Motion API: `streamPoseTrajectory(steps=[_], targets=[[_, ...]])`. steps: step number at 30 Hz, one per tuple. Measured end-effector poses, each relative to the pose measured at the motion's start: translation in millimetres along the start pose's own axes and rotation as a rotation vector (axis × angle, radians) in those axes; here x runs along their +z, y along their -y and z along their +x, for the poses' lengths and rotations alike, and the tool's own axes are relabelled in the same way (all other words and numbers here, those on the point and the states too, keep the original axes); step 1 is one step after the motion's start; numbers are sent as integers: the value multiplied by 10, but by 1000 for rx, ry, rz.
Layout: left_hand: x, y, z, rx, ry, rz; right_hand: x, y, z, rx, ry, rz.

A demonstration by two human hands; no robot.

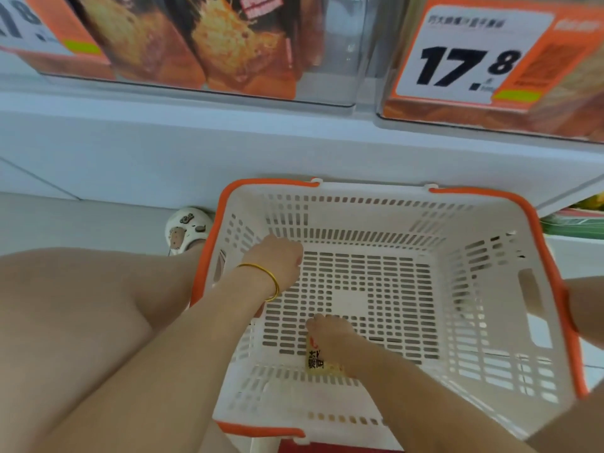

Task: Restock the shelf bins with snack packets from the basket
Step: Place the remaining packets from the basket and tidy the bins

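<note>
So the person is crouched in front of the shelf with the white basket, the one with the orange rim, sitting on the floor right between their knees. It's basically cleaned out, only one yellow snack packet shows, lying flat on the basket floor close to the near wall.

The right hand is down on top of that packet, covering its upper part, fingers bent with the tips against the slotted floor. Honestly can't tell if it's got an actual grip on it or is just resting there, the palm hides that bit.

The left hand, wearing a thin gold bangle at the wrist, is over at the far left corner of the basket, back of the hand facing the camera. The fingers are tucked out of sight, so no idea if they're wide, curled or holding anything.

Up top there are clear shelf bins with orange and brown snack packs standing inside, and a price tag reading 17.8 on the bin to the right. A cream clog with little charms pokes out just left of the basket
</note>
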State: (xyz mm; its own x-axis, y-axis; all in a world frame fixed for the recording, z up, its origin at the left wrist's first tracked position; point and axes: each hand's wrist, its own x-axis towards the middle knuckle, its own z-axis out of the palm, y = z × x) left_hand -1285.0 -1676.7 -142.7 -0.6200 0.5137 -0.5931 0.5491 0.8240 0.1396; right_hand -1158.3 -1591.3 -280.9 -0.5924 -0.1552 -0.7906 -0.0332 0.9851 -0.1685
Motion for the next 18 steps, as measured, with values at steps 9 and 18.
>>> streamPoseTrajectory(steps=[9, 18], targets=[[27, -230, -40, 45, 50, 15, 279, -298, -218, 105, 61, 196], [120, -299, -55, 60, 97, 40, 406, -480, -344, 137, 51, 265]])
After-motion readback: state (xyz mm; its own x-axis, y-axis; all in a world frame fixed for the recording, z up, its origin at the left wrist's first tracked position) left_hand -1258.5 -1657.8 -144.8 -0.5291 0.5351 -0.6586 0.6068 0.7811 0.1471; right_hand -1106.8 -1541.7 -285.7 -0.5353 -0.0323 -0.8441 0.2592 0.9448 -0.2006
